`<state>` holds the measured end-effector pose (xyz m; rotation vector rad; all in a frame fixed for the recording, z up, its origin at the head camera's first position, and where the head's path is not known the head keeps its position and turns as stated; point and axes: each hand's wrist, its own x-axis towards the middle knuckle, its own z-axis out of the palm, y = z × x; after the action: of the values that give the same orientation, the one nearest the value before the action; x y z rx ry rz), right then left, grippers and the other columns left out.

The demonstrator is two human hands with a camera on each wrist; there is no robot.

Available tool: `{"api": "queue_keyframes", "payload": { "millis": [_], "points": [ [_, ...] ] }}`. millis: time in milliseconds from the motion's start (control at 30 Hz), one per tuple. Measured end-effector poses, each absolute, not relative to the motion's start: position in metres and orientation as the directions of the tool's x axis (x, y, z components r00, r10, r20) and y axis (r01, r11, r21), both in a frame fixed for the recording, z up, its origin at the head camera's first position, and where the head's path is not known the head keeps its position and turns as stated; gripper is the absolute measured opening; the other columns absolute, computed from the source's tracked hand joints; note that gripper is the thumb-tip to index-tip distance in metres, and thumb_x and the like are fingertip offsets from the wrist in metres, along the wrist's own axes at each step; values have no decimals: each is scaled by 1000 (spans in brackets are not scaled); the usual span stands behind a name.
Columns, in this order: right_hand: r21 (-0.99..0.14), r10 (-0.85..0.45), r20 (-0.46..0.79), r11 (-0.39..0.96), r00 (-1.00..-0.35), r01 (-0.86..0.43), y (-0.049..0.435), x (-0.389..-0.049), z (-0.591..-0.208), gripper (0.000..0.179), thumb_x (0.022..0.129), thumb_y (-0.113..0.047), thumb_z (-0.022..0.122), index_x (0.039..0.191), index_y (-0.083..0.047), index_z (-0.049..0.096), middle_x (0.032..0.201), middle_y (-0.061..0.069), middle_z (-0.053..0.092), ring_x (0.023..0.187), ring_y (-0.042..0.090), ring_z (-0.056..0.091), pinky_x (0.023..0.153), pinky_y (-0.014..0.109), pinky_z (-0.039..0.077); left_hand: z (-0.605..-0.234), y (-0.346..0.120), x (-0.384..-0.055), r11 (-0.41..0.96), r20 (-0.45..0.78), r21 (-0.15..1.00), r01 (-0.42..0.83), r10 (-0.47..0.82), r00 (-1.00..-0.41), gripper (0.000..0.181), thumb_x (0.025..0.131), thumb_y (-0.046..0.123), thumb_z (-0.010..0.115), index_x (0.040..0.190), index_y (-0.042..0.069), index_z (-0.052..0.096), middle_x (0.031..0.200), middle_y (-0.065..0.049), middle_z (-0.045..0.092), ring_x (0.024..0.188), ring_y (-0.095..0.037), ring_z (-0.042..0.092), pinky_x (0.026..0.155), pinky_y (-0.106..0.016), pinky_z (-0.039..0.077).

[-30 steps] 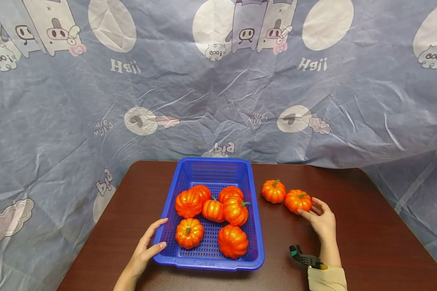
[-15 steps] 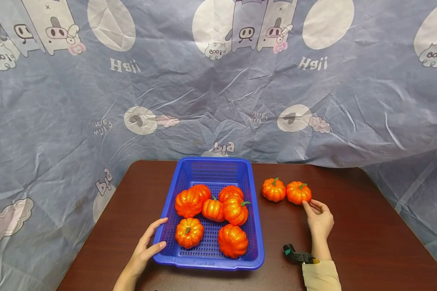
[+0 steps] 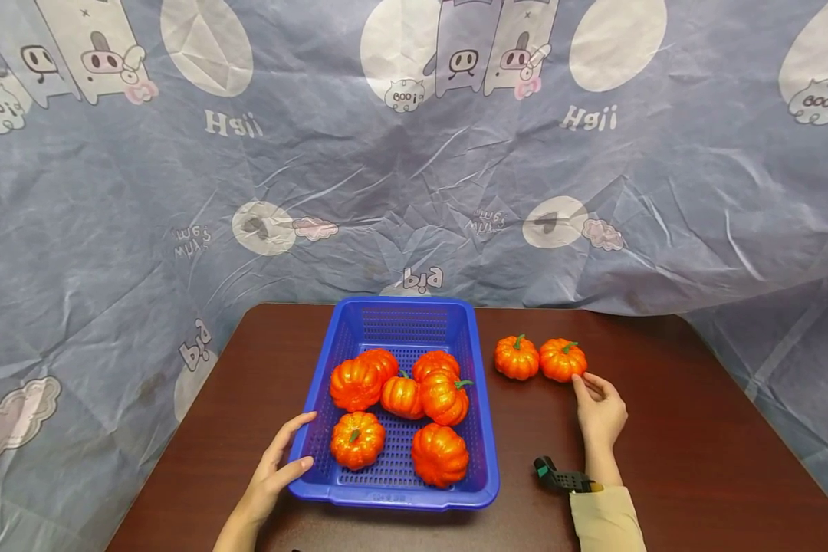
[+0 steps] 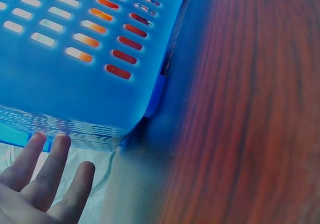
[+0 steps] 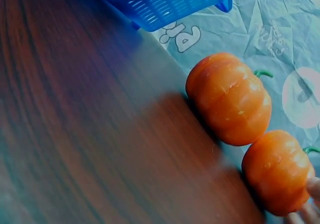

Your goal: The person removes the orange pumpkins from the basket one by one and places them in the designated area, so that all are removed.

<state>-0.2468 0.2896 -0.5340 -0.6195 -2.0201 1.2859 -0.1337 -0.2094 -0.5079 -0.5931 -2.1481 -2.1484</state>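
Note:
A blue plastic basket (image 3: 486, 452) with slotted walls holds several orange toy pumpkins (image 3: 440, 454). My left hand (image 3: 265, 479) touches its near left side, fingers extended and thumb apart; in the left wrist view several fingers (image 4: 59, 154) reach along the basket wall. To the right of the basket, two more pumpkins sit side by side on the table: a left pumpkin (image 3: 516, 357) and a right pumpkin (image 3: 562, 360). My right hand (image 3: 602, 410) is at the near right side of the right pumpkin, fingertips and thumb against its edge without wrapping round it.
The dark brown wooden table (image 3: 683, 429) extends to both sides of the basket. A grey printed cloth (image 3: 414, 192) hangs behind the table and along its sides. A black strap mount (image 3: 562, 477) juts from the right wrist beside a beige sleeve (image 3: 603, 521).
The right pumpkin has shifted away from me, coming level beside the left one. My right hand has followed it and now touches only its near right edge. My left hand keeps its place.

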Motion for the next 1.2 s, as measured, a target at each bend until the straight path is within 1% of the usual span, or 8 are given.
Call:
{"api": "queue_keyframes", "payload": {
  "millis": [233,333,433,533,667,867,1033,1200],
  "points": [
    [-921,689,384,336,-614,-198,278,-239,-499,30,82,-13,72,107,4,67,101,19,66,77,-7,57,72,8,45,-508,-210,-133,-47,294,955,292,239,-925,55,87,-2,47,140,2,34,127,-24,44,106,-26,56,80,-39,52],
    [-915,642,404,300,-652,-271,271,-232,-474,31,82,-8,72,107,7,65,100,17,66,80,-4,59,74,10,46,-508,-210,-133,-48,297,954,295,238,-925,55,87,-2,47,140,2,34,127,-25,44,106,-25,56,80,-39,52],
    [-921,596,389,238,-703,-308,262,-226,-453,32,82,-6,71,109,9,63,98,9,67,81,0,61,74,11,46,-508,-210,-134,-43,298,954,297,234,-925,55,87,-1,47,140,1,34,129,-25,43,106,-25,55,80,-39,52],
    [-937,549,348,183,-760,-296,255,-223,-441,31,82,-7,71,110,5,64,95,-1,67,84,3,61,74,11,46,-508,-210,-135,-40,297,955,295,231,-927,55,87,-1,48,140,1,35,130,-24,42,107,-25,55,81,-39,51],
    [-944,439,325,199,-837,-263,243,-221,-434,32,83,-11,71,112,1,63,95,-7,66,87,4,61,75,12,46,-510,-210,-136,-47,303,953,300,240,-922,55,87,-2,47,140,1,34,131,-26,41,108,-25,54,82,-39,51],
    [-918,132,349,249,-928,-310,224,-220,-428,38,87,-13,68,119,4,57,110,7,64,95,5,61,81,15,46,-510,-210,-136,-38,301,953,301,236,-924,55,87,-1,47,140,1,34,131,-26,40,109,-25,54,82,-38,51],
    [-906,-48,354,229,-934,-356,209,-220,-424,39,85,-9,69,120,3,56,115,24,58,98,10,60,83,19,48,-509,-210,-136,-37,308,951,308,236,-922,55,87,-1,47,140,1,34,131,-27,40,109,-25,53,83,-38,50],
    [-896,-165,343,238,-925,-375,192,-213,-411,43,80,-4,72,120,2,57,116,22,58,103,24,60,86,28,49,-509,-210,-135,-38,298,954,297,230,-927,55,87,0,48,140,1,35,131,-27,39,108,-26,54,82,-39,51]
  ]
}}
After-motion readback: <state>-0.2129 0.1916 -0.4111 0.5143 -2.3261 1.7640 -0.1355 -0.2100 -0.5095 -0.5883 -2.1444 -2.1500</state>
